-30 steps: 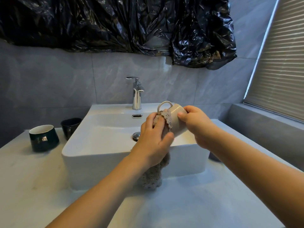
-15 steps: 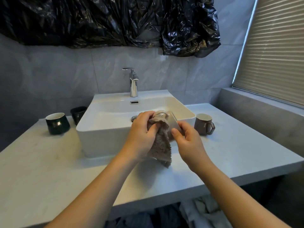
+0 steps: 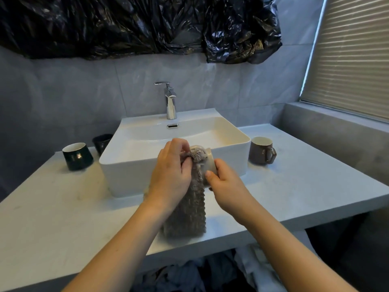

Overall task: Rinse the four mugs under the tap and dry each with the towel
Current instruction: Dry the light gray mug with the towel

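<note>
Beige mug (image 3: 209, 163) gripped by right hand (image 3: 226, 183); left hand (image 3: 170, 175) clutches towel (image 3: 189, 209) against it.

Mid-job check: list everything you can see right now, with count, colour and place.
beige mug: 1, beige, held in front of the basin, towel stuffed in its mouth
towel: 1, grey-brown, hanging from the mug
brown mug: 1, right of basin, upright
dark mugs: 2, left of basin; second behind
basin: 1, white, on countertop
tap: 1, chrome, behind basin
plastic sheet: 1, black, on wall
blind: 1, right
left hand: grips towel
right hand: holds beige mug
</note>
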Motion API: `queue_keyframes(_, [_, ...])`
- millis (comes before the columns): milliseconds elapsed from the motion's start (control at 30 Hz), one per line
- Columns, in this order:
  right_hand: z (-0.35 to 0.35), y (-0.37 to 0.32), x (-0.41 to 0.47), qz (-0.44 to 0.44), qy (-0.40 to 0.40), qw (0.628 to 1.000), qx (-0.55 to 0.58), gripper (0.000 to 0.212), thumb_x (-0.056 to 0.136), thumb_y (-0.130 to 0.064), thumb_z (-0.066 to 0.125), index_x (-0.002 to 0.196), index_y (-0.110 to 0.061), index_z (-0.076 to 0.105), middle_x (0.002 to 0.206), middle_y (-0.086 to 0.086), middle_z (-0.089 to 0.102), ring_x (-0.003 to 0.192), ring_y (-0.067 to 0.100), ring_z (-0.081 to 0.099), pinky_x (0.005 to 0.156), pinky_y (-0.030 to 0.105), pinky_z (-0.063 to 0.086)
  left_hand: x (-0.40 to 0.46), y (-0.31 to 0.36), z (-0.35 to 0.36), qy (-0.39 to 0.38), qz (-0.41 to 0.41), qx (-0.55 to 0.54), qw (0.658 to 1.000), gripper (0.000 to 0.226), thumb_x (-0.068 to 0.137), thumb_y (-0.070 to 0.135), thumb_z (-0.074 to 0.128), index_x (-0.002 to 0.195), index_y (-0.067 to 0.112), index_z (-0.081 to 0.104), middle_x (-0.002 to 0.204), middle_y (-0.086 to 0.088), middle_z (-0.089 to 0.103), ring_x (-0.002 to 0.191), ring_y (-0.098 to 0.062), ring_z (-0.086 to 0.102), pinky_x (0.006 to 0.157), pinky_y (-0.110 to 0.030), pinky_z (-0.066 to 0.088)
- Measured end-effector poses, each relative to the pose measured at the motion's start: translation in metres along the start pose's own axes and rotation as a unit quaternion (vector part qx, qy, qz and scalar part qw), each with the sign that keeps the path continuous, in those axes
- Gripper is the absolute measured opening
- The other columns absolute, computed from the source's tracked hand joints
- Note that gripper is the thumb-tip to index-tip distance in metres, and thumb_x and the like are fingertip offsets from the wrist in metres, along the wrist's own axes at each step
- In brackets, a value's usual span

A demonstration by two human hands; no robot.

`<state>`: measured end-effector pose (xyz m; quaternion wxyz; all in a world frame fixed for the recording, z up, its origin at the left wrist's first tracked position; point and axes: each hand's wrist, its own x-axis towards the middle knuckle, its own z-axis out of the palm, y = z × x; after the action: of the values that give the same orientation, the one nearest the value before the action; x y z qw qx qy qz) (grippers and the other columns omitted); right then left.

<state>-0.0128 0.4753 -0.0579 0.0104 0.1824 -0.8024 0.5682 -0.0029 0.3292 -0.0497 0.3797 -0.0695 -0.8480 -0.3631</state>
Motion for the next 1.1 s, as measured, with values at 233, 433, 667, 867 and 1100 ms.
queue_keyframes(233, [0.007,0.003,-0.006,-0.044,0.075,0.993,0.084,0.015,0.100,-0.013,0.047,0.101,-0.020,0.060,0.090,0.002,0.067,0.087,0.021,0.062,0.078,0.047,0.054,-0.002,0.008,0.010,0.014,-0.060,-0.049,0.997,0.040,0.090,0.025,0.067,0.112,0.031,0.034,0.115,0.007,0.037,0.110,-0.010,0.035,0.098,-0.029,0.035])
queue_keyframes(433, [0.009,0.006,-0.009,-0.063,0.104,0.986,0.113,0.016,0.101,-0.010,0.047,0.100,-0.019,0.061,0.090,0.006,0.067,0.087,0.027,0.061,0.078,0.049,0.052,-0.002,0.009,0.005,0.020,-0.016,-0.037,0.999,0.040,0.087,0.023,0.067,0.116,0.035,0.041,0.117,0.005,0.039,0.112,-0.015,0.041,0.100,-0.036,0.040])
queue_keyframes(667, [0.001,0.012,-0.003,-0.036,0.145,0.976,0.158,0.018,0.102,-0.012,0.047,0.104,-0.024,0.060,0.096,-0.001,0.066,0.094,0.019,0.062,0.083,0.041,0.053,0.013,-0.001,-0.011,-0.009,0.002,-0.016,1.000,0.042,0.087,0.002,0.064,0.112,0.027,0.041,0.112,0.001,0.042,0.103,-0.015,0.048,0.094,-0.037,0.046])
queue_keyframes(867, [-0.007,0.013,-0.006,-0.114,0.111,0.987,0.004,0.018,0.101,-0.009,0.047,0.110,-0.020,0.058,0.088,-0.006,0.061,0.076,0.008,0.053,0.063,0.025,0.041,0.032,0.030,-0.025,0.024,0.063,-0.052,0.996,0.028,0.086,-0.002,0.064,0.096,0.018,0.047,0.092,-0.002,0.053,0.078,-0.013,0.054,0.069,-0.020,0.044])
queue_keyframes(1100, [-0.005,0.016,-0.014,-0.150,0.120,0.981,-0.030,0.019,0.100,-0.006,0.048,0.105,-0.021,0.057,0.095,-0.003,0.062,0.085,0.009,0.055,0.064,0.020,0.046,0.043,0.037,-0.015,-0.153,0.085,0.158,0.972,0.026,0.098,0.039,0.053,0.093,0.018,0.067,0.114,0.003,0.048,0.103,-0.016,0.050,0.091,-0.033,0.044])
